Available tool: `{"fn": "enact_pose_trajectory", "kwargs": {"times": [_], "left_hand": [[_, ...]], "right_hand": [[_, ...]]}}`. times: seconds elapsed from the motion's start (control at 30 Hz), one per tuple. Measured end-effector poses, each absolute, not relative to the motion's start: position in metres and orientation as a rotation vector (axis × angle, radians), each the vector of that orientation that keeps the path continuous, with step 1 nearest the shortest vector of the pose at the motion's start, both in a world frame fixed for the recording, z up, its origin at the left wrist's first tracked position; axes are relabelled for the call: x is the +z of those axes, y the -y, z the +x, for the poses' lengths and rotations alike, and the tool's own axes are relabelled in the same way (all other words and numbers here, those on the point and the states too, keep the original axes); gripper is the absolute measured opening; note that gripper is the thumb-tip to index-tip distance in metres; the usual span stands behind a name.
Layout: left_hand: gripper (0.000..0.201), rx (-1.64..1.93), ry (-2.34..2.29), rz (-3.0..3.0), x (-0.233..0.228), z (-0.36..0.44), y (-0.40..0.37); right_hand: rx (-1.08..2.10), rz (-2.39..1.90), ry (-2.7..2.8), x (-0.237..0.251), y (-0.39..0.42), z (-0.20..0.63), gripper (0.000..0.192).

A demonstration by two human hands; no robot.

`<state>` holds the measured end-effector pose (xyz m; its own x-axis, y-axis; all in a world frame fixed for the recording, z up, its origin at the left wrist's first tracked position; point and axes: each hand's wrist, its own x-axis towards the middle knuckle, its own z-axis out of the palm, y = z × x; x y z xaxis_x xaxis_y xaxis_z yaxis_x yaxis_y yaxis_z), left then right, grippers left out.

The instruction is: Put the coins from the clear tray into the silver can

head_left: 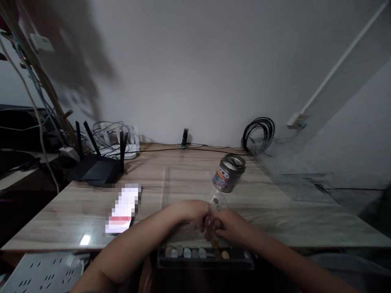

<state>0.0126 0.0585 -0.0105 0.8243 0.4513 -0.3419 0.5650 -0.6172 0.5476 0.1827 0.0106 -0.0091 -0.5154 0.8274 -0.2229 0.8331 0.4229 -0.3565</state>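
Observation:
My left hand and my right hand meet over the front of the table, fingers closed. Between them they grip what looks like a clear plastic bag with a few coins showing in it. Just below the fingers is a brownish blur, perhaps coins in motion. A dark tray with a clear rim lies at the table's front edge under my hands, and several silver coins and a yellowish coin lie along it. Beyond my right hand stands a round tin with a colourful label and a slotted lid.
A lit phone lies left of my forearm. A black router with antennas and white devices with cables stand at the back left. A small black object and a black cable coil are by the wall.

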Motion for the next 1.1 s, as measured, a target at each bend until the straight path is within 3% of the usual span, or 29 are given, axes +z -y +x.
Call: {"fn": "enact_pose_trajectory", "kwargs": {"times": [0.13, 0.23, 0.63, 0.8, 0.93, 1.1], "left_hand": [[0.038, -0.068, -0.622, 2.338, -0.01, 0.011, -0.059], [0.046, -0.08, -0.522, 2.256, -0.011, 0.012, -0.059], [0.013, -0.286, -0.773, 2.065, -0.005, 0.017, -0.051], [0.014, -0.344, -0.772, 2.102, -0.006, 0.015, -0.051], [0.015, -0.09, -0.752, 2.153, -0.009, 0.011, -0.056], [0.006, 0.346, -0.741, 1.363, -0.011, 0.011, -0.075]], "right_hand": [[-0.647, 1.596, -2.643, -0.006, -0.003, 0.186, 0.022], [-0.684, 1.604, -2.595, -0.006, 0.006, 0.187, 0.019], [-0.636, 1.573, -2.456, 0.001, 0.011, 0.179, 0.015], [-0.469, 1.619, -2.399, 0.005, 0.014, 0.178, 0.024], [-0.468, 1.59, -2.389, 0.001, 0.014, 0.179, 0.019], [-0.541, 1.647, -2.691, 0.009, -0.006, 0.179, 0.009]]}}
